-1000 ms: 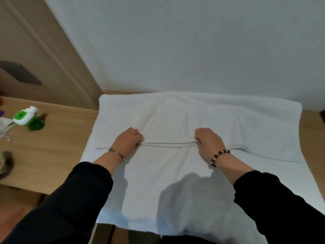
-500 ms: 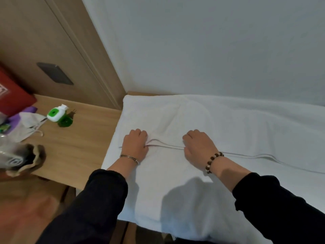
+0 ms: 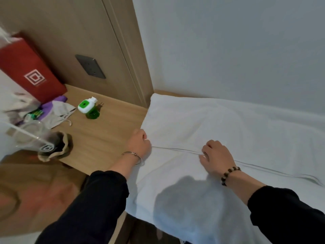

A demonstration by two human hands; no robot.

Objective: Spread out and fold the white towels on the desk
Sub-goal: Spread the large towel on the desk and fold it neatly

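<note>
A large white towel (image 3: 219,124) lies spread over the right part of the wooden desk (image 3: 105,136), its near part hanging over the front edge. A folded hem line runs across its middle. My left hand (image 3: 139,144) grips the towel at its left edge, where that hem line ends, fingers curled. My right hand (image 3: 215,155) pinches the hem near the towel's middle, knuckles up. Both arms wear black sleeves.
On the desk to the left stand a green and white plug-in device (image 3: 88,107), a red paper bag (image 3: 29,71), crumpled cloth and wrappers (image 3: 58,111), clear plastic (image 3: 24,134) and a dark pouch (image 3: 58,147). A wall socket (image 3: 90,66) sits on the wood panel.
My view has swung left. My left hand slid along the hem to the towel's left edge, and my right hand followed leftward, still holding the hem.
</note>
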